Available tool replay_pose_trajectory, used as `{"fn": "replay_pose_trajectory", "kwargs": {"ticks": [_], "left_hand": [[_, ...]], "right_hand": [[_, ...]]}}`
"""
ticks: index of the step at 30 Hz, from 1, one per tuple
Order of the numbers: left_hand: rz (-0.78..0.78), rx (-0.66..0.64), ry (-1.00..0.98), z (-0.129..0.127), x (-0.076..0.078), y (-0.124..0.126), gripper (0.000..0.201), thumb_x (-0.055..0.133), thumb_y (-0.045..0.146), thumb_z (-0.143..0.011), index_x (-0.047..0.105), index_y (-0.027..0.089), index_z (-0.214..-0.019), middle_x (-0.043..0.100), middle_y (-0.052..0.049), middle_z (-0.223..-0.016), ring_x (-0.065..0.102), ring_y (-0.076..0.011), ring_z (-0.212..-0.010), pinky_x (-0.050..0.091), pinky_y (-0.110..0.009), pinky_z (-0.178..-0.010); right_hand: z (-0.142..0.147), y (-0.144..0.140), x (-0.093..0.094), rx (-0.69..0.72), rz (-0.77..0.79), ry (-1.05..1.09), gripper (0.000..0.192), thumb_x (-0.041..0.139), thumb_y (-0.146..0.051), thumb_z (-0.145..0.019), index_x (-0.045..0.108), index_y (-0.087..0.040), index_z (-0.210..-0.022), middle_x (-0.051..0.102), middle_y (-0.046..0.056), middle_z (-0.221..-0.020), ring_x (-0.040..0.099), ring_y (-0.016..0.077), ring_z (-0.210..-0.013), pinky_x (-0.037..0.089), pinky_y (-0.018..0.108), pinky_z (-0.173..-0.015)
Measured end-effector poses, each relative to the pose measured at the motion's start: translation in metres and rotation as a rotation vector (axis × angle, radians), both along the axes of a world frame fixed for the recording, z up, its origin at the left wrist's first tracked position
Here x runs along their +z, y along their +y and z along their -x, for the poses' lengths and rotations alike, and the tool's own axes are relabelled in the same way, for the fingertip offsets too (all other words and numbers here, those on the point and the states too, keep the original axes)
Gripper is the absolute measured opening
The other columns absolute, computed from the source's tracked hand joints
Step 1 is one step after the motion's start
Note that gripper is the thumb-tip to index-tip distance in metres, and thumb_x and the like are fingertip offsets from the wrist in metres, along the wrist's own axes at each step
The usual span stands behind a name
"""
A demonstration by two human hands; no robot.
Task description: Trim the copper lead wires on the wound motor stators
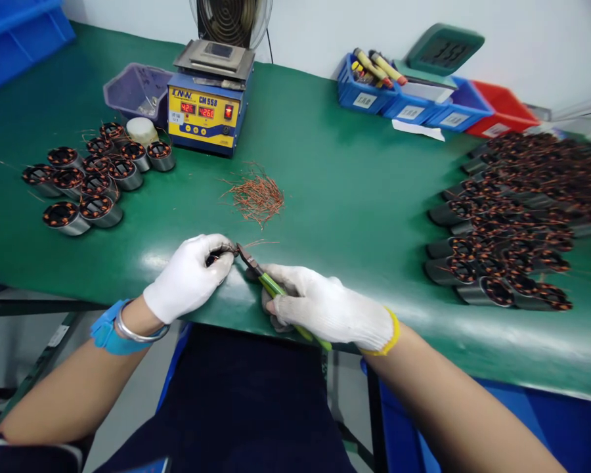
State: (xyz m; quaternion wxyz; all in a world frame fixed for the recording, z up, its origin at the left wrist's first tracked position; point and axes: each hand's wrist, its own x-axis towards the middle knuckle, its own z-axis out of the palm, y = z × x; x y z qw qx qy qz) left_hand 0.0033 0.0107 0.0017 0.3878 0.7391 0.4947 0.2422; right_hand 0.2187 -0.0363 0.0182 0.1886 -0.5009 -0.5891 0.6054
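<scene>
My left hand [192,272], in a white glove, is closed around a motor stator [214,256], mostly hidden by the fingers. In my gloved right hand [320,305] is a pair of green-handled cutting pliers [270,284]. Their jaws touch the stator's edge beside my left fingertips, where a thin copper wire sticks out to the right. Just beyond my hands, a small heap of copper wire offcuts [257,196] lies on the green mat [345,197].
Several wound stators [96,184] stand at the left, with a larger batch [512,230] at the right. Behind are a solder pot [204,108], a purple bin [135,92], a white round piece [142,130], blue bins [367,98], a red bin [502,108] and a digital clock [443,49].
</scene>
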Motion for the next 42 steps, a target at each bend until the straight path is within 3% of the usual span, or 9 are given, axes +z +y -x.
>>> {"fn": "replay_pose_trajectory", "kwargs": {"ticks": [8, 12, 16, 20, 23, 28, 32, 35, 42], "left_hand": [[-0.252, 0.206, 0.378, 0.015, -0.001, -0.025, 0.055, 0.072, 0.051, -0.069, 0.059, 0.015, -0.108, 0.064, -0.013, -0.104, 0.064, -0.0309, -0.094, 0.052, -0.043, -0.083], [-0.35, -0.063, 0.343, 0.021, -0.004, -0.031, 0.039, 0.066, 0.04, -0.078, 0.061, 0.013, -0.107, 0.065, -0.012, -0.1, 0.065, -0.0265, -0.09, 0.053, -0.039, -0.079], [-0.569, -0.387, 0.277, 0.015, -0.003, -0.024, 0.037, 0.06, 0.028, -0.084, 0.06, 0.013, -0.118, 0.068, -0.015, -0.109, 0.065, -0.0263, -0.093, 0.053, -0.038, -0.08], [-0.687, -0.316, 0.285, 0.009, -0.003, -0.024, 0.036, 0.058, 0.035, -0.089, 0.063, 0.011, -0.116, 0.07, -0.014, -0.101, 0.067, -0.0245, -0.086, 0.052, -0.034, -0.073], [-0.541, -0.181, 0.399, 0.009, 0.004, -0.033, 0.024, 0.059, 0.037, -0.089, 0.069, 0.016, -0.09, 0.069, -0.007, -0.079, 0.064, -0.0207, -0.07, 0.048, -0.031, -0.062], [0.017, -0.426, 0.193, 0.027, 0.028, -0.039, 0.014, 0.072, 0.027, -0.071, 0.062, 0.02, -0.066, 0.059, 0.004, -0.06, 0.054, -0.0109, -0.053, 0.042, -0.022, -0.051], [-0.268, -0.079, -0.068, 0.026, 0.027, -0.027, 0.057, 0.073, 0.047, -0.071, 0.059, 0.014, -0.116, 0.064, -0.012, -0.112, 0.064, -0.0204, -0.086, 0.053, -0.031, -0.073], [-0.382, -0.253, 0.057, 0.007, 0.02, -0.02, 0.078, 0.068, 0.053, -0.076, 0.045, 0.01, -0.137, 0.051, -0.021, -0.138, 0.061, -0.0292, -0.111, 0.052, -0.039, -0.088], [-0.563, -0.256, 0.498, -0.004, 0.02, -0.036, 0.041, 0.052, 0.052, -0.09, 0.063, 0.017, -0.072, 0.061, -0.006, -0.063, 0.059, -0.0213, -0.06, 0.042, -0.032, -0.057]], "right_hand": [[0.004, 0.016, -0.002, -0.142, 0.325, 0.248, 0.025, 0.065, -0.021, -0.072, 0.053, -0.021, -0.094, 0.056, -0.005, -0.066, 0.054, 0.0108, -0.052, 0.046, 0.024, -0.049], [0.013, 0.029, -0.003, -0.189, 0.319, 0.405, 0.036, 0.072, -0.029, -0.068, 0.049, -0.021, -0.095, 0.058, -0.003, -0.072, 0.057, 0.0115, -0.055, 0.049, 0.026, -0.052], [0.018, 0.033, -0.002, 0.027, 0.145, 0.141, 0.032, 0.077, -0.03, -0.064, 0.054, -0.02, -0.084, 0.059, -0.004, -0.066, 0.054, 0.0103, -0.055, 0.043, 0.021, -0.048], [0.013, 0.023, -0.001, -0.069, 0.01, -0.042, 0.032, 0.074, -0.028, -0.066, 0.057, -0.02, -0.092, 0.061, -0.002, -0.073, 0.055, 0.0119, -0.06, 0.043, 0.023, -0.051], [0.009, 0.013, -0.004, -0.2, -0.008, 0.015, 0.039, 0.073, -0.031, -0.066, 0.057, -0.018, -0.099, 0.062, 0.0, -0.082, 0.054, 0.0122, -0.064, 0.045, 0.026, -0.057], [0.007, 0.005, -0.008, -0.28, -0.008, 0.078, 0.051, 0.075, -0.034, -0.059, 0.057, -0.019, -0.104, 0.061, 0.001, -0.086, 0.057, 0.0156, -0.071, 0.048, 0.03, -0.063], [0.009, 0.001, -0.008, -0.275, 0.0, 0.09, 0.052, 0.074, -0.033, -0.058, 0.056, -0.02, -0.105, 0.062, 0.002, -0.088, 0.056, 0.0153, -0.069, 0.047, 0.03, -0.06], [0.009, -0.002, -0.006, -0.26, -0.022, 0.067, 0.05, 0.072, -0.03, -0.059, 0.056, -0.02, -0.105, 0.063, 0.002, -0.089, 0.057, 0.0156, -0.07, 0.048, 0.03, -0.06], [0.007, -0.003, -0.006, -0.265, -0.087, 0.085, 0.048, 0.072, -0.029, -0.059, 0.057, -0.018, -0.103, 0.063, 0.002, -0.094, 0.059, 0.0177, -0.082, 0.05, 0.032, -0.071]]}}
